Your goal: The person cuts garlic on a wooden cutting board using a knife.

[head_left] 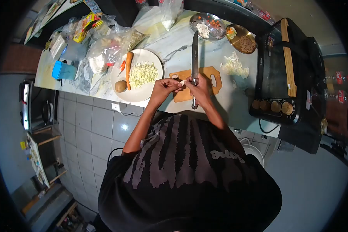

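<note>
My right hand (199, 89) is wrapped round the handle of a long kitchen knife (195, 54), its blade pointing away from me. Between the fingertips of both hands is a small pale piece (183, 82), which looks like a garlic clove. My left hand (167, 88) pinches it from the left side. Both hands are over a wooden cutting board (208, 72) with a handle slot. Another small piece (175, 76) lies on the board behind my left fingers. Left of the board stands a white plate (143, 57) with chopped pale vegetable (143, 74), a carrot (129, 63), a red chili (123, 65) and a potato (120, 86).
Pale peelings (235, 66) lie right of the board. Behind are a metal plate (197, 19) of chopped food and another plate (241, 47) with brown meat-like food. A black toaster oven (284, 69) stands right. Plastic bags (108, 44) and a blue container (63, 70) sit left.
</note>
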`<action>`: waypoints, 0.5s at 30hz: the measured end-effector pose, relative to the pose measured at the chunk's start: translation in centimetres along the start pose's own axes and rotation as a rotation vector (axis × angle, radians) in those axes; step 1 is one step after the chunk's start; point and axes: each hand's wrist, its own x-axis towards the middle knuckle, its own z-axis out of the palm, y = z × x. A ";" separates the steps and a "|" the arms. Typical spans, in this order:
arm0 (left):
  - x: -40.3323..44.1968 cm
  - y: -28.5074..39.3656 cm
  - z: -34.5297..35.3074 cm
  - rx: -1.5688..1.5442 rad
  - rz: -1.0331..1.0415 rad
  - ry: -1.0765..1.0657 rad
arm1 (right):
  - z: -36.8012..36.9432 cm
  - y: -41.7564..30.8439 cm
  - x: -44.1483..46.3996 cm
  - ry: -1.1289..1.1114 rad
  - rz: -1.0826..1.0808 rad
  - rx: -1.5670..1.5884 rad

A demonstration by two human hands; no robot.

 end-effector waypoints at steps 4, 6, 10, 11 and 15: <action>1.2 -0.7 -1.6 0.002 -0.020 -0.062 | 1.2 0.8 0.0 0.073 0.014 0.032; 2.3 -0.9 -1.6 0.040 0.010 -0.072 | 1.3 0.4 0.1 0.086 0.028 -0.011; 3.7 -1.6 -1.0 0.090 0.039 -0.140 | 0.5 0.6 -0.5 0.119 0.080 -0.108; 3.8 -1.6 -0.7 0.090 0.037 -0.159 | 0.1 1.0 -0.3 0.126 0.059 -0.119; 3.7 -1.2 0.1 0.163 -0.002 -0.172 | -0.8 4.1 0.0 0.188 -0.165 -0.184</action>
